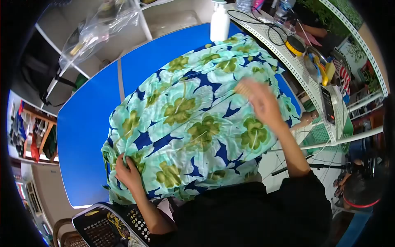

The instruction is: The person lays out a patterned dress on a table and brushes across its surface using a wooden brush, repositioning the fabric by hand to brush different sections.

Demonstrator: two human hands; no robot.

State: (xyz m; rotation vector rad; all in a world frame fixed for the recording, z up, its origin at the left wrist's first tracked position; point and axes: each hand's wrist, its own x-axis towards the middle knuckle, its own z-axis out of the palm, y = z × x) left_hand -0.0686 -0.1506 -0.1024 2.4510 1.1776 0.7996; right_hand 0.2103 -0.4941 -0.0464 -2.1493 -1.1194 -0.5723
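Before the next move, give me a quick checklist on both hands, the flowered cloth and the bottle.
1. Left hand has the cloth: ok, pinching its near left edge.
2. Right hand gripping: cannot tell, blurred over the cloth's right part.
3. Cloth smooth: not ok, creases and bunched edges show.
4. Bottle upright: ok, at the table's far side.
5. Bottle clear of the cloth: cannot tell, they look very close.

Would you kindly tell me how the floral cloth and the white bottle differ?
The floral cloth is patterned in mint, olive and dark blue, while the white bottle looks plain. The cloth lies spread out and wrinkled, whereas the bottle stands upright. The cloth covers much of the blue table; the bottle takes a small spot near its far edge. Both rest on that table.
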